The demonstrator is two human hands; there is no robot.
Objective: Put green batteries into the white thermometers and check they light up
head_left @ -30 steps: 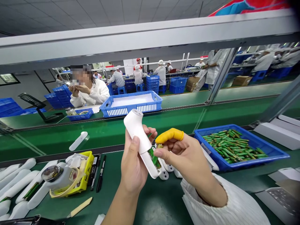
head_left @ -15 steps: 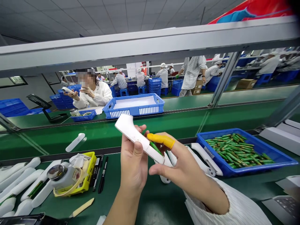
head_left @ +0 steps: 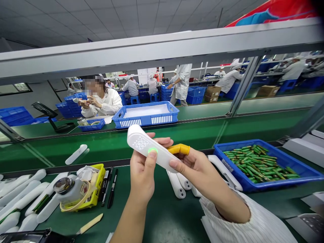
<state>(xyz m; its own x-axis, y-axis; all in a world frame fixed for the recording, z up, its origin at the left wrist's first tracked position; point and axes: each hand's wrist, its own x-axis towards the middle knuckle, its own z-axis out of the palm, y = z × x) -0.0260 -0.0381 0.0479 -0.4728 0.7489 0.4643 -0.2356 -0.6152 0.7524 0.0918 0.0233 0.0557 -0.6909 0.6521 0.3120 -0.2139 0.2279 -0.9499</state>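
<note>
Both hands hold a white infrared thermometer above the bench, its display face toward me. White digits and a green-lit button show on it. My left hand grips the head half from beneath, thumb on the glowing button. My right hand, a yellow finger cot on one finger, pinches the lower end between thumb and fingers. Below lie more white thermometers, partly hidden by my right hand. To the right, a blue tray holds many green batteries.
At left, white thermometer bodies lie beside a yellow basket with a bottle. Black pens and a cream-handled blade are near it. One thermometer lies on the green belt. A co-worker sits across.
The thermometer has been turned so its display faces me, now lit. My left thumb has moved onto the button; my right hand has closed on the lower end. A person behind walked left.
</note>
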